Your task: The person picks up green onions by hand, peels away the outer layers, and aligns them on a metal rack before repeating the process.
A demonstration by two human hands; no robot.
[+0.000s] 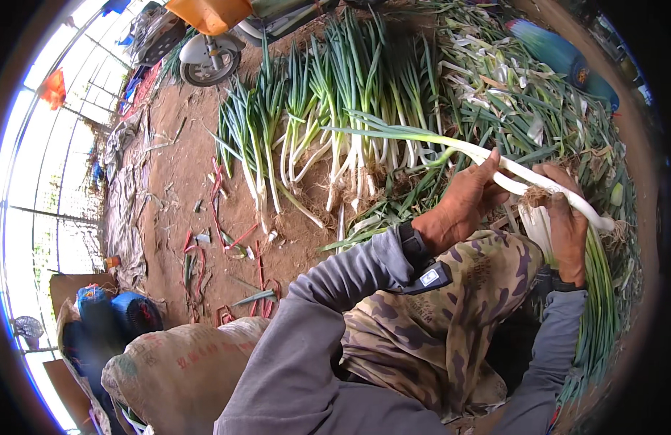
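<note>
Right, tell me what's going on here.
A person's left hand and right hand hold long green-and-white onion stalks with stringy brown roots. A row of similar green-and-white stalks lies ahead on bare brown earth, with a heap of loose green-and-pale leaves to its right. More long stalks lie beside the camouflage-patterned trousers, below the right hand.

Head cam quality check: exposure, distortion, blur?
Head view: daylight behind the dark metal mesh fence at left is blown out, with blue-violet fringing at the rim; head view: strong fisheye, fence bars bowing, corners black; head view: the long white-and-green onion stalks in the bare left hand and bare right hand look fairly sharp, no obvious motion blur.
</note>
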